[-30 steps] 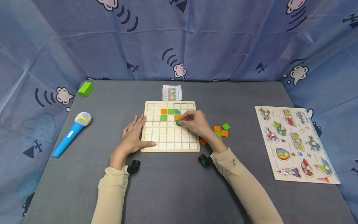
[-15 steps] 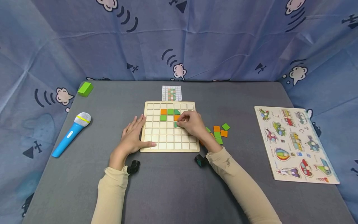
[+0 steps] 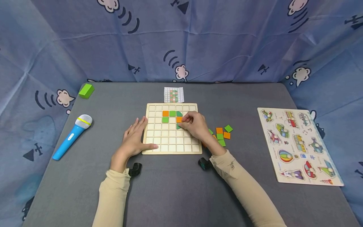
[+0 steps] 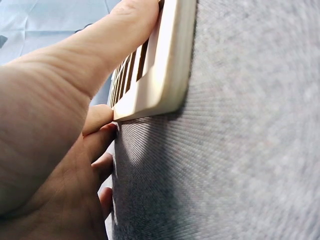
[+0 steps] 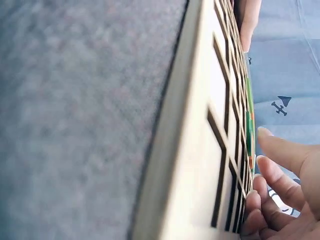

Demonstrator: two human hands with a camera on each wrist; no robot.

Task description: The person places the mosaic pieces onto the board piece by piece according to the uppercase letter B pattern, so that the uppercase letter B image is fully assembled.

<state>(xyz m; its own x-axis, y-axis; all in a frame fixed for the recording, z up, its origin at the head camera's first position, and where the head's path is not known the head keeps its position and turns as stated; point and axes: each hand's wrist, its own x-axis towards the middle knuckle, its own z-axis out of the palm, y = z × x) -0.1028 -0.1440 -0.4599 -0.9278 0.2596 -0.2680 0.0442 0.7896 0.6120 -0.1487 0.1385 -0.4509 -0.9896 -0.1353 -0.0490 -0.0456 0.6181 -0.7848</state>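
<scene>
My left hand [image 3: 132, 138] is spread at the left side of a wooden grid board [image 3: 157, 139], its thumb resting on the lower left corner and its fingers along the edge. Over the board's right half is my right hand [image 3: 195, 126], thumb and forefinger tips right by a dark green rounded tile [image 3: 178, 126]. That tile [image 5: 248, 132] sits at the grid in the right wrist view, with thumb and forefinger apart beside it. Above it lie an orange tile [image 3: 179, 119] and another dark green rounded tile [image 3: 179, 113]. More orange and green squares fill nearby cells.
Several loose orange and green tiles [image 3: 220, 136] lie right of the board, partly behind the right wrist. A printed pattern card [image 3: 174, 95] touches the board's far edge. A toy microphone [image 3: 74, 135] and green block [image 3: 86, 91] lie left, a picture puzzle board [image 3: 300, 146] right.
The dark green rounded tile has gone from the right fingertips down into the cell below the orange tile. The right hand shifted slightly left and then stayed there. The left hand has not moved.
</scene>
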